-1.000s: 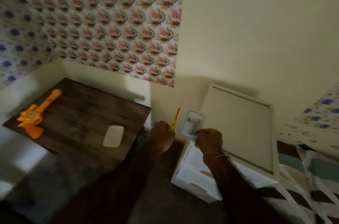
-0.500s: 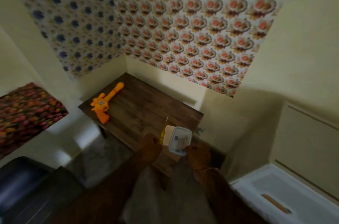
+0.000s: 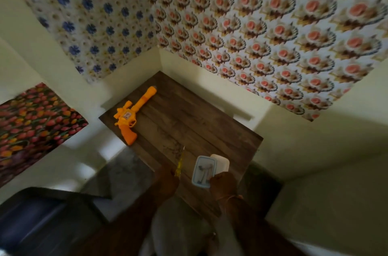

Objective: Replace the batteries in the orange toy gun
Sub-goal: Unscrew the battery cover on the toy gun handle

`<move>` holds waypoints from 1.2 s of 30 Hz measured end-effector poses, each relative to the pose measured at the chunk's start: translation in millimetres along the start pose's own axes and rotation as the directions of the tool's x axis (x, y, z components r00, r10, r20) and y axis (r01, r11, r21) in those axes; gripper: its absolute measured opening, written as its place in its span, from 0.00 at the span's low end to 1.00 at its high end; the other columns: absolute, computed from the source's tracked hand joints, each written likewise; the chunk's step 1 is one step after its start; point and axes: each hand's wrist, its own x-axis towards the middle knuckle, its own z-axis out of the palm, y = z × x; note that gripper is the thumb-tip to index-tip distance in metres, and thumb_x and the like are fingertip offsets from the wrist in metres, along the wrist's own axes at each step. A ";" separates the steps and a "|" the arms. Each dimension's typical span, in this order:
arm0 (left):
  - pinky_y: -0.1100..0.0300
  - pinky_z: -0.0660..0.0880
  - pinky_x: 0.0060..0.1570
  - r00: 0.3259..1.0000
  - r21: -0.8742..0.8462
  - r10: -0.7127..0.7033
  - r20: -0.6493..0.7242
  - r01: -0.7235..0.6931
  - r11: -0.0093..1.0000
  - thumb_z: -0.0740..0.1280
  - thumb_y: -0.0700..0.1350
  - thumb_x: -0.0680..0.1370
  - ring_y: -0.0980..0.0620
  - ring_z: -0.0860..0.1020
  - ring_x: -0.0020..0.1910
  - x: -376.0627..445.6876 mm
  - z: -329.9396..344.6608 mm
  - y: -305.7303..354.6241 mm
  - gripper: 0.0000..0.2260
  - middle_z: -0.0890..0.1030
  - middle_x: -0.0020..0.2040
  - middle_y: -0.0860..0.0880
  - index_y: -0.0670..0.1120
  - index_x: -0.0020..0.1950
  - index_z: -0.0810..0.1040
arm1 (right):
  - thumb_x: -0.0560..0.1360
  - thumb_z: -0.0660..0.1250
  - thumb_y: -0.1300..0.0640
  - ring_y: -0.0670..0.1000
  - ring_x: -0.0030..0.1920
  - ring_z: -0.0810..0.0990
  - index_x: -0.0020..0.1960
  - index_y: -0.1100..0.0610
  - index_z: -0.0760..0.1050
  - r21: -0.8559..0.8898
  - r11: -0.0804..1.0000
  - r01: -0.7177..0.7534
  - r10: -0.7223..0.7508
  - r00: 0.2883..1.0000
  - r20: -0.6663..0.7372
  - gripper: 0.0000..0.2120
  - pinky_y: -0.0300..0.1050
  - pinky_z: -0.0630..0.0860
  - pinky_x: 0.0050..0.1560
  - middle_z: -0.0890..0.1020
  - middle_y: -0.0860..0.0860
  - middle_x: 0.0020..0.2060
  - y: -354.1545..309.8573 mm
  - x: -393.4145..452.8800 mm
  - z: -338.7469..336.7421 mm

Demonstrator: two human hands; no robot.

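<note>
Head view. The orange toy gun (image 3: 131,115) lies flat along the left edge of the dark wooden surface (image 3: 195,117), muzzle toward the far corner, grip overhanging near the left corner; nothing touches it. The left hand (image 3: 167,181) is curled around a yellow-handled screwdriver (image 3: 180,162), whose tip points up and away over the near edge. The right hand (image 3: 223,184) grips the near end of a small clear container (image 3: 203,170) with a blue rim; its contents are too blurred to identify. Just beyond the container, touching or overlapping it, a white lid (image 3: 221,163) rests by the surface's near right edge. The middle of the surface, between gun and hands, is bare wood. Two far edges abut cream walls (image 3: 294,150) carrying patterned wallpaper (image 3: 262,35).
</note>
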 end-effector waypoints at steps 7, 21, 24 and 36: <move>0.57 0.73 0.45 0.998 0.162 -0.066 -0.010 0.067 0.985 0.69 0.43 0.77 0.47 0.78 0.50 65.5 -2.1 2.3 0.05 0.79 0.49 0.45 0.43 0.50 0.78 | 0.77 0.64 0.56 0.57 0.58 0.78 0.58 0.64 0.76 -0.065 0.992 -0.108 0.109 0.994 0.007 0.14 0.47 0.73 0.57 0.80 0.57 0.56 -28.8 58.9 25.8; 0.57 0.67 0.64 0.935 0.387 -0.120 0.332 -0.019 0.922 0.60 0.46 0.83 0.44 0.72 0.67 194.2 12.6 -25.4 0.17 0.73 0.69 0.42 0.41 0.70 0.71 | 0.77 0.64 0.52 0.57 0.58 0.78 0.58 0.61 0.74 -0.117 0.918 -0.378 0.377 0.926 -0.036 0.15 0.46 0.73 0.55 0.79 0.56 0.57 -53.5 127.0 92.3; 0.56 0.65 0.69 0.904 0.373 -0.090 0.418 -0.081 0.924 0.57 0.47 0.85 0.45 0.69 0.70 210.0 16.9 -33.1 0.19 0.69 0.73 0.44 0.43 0.75 0.67 | 0.77 0.63 0.52 0.58 0.58 0.78 0.59 0.61 0.74 -0.095 0.909 -0.406 0.402 0.914 -0.060 0.16 0.47 0.73 0.57 0.79 0.57 0.58 -58.7 140.1 98.6; 0.57 0.71 0.53 0.942 0.449 -0.145 0.304 -0.007 0.894 0.61 0.47 0.82 0.44 0.78 0.59 243.1 27.8 -35.2 0.12 0.79 0.61 0.42 0.43 0.60 0.79 | 0.77 0.63 0.57 0.59 0.62 0.75 0.63 0.63 0.72 -0.112 0.879 -0.464 0.460 0.886 -0.054 0.17 0.45 0.72 0.60 0.76 0.59 0.61 -59.1 160.1 114.2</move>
